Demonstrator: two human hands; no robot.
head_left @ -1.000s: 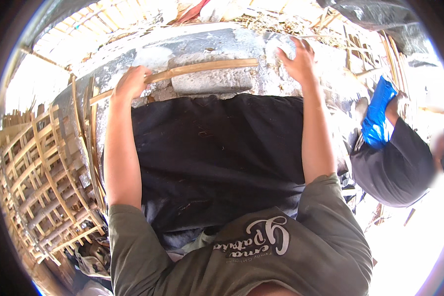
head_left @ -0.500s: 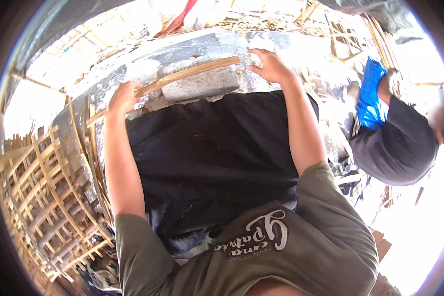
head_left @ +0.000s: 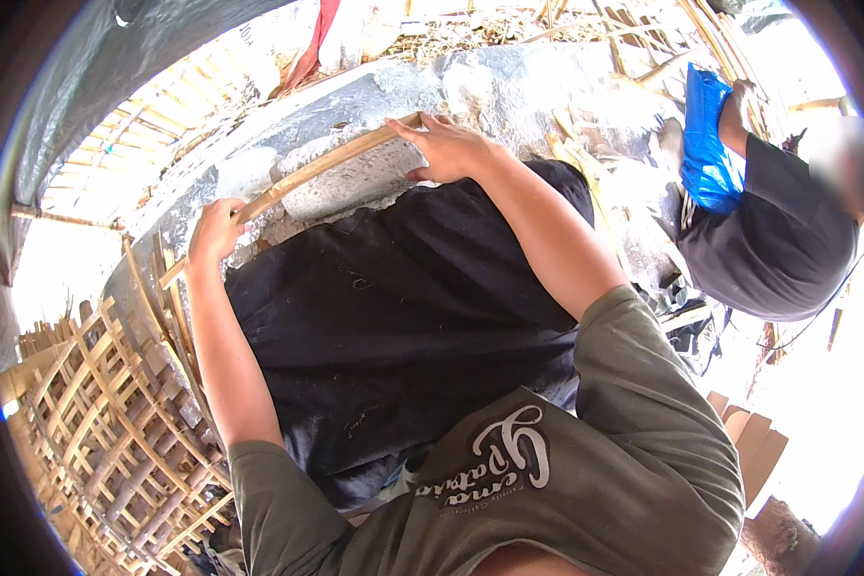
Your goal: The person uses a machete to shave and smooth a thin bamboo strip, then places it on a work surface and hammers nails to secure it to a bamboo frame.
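Upper left: left hand (head_left: 215,232) grips a strip (head_left: 319,169) slanting over a block (head_left: 350,182); right hand (head_left: 448,150) meets its upper end, grip unclear. Apparently positioning it, which calls for steady ends.

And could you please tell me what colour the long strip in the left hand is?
The strip is pale tan; the head view shows it best.

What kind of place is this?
Probably a makeshift, semi-open bamboo-working spot: there's an open lattice of slats at left, a split strip in the left hand, and loose pale scraps beyond.
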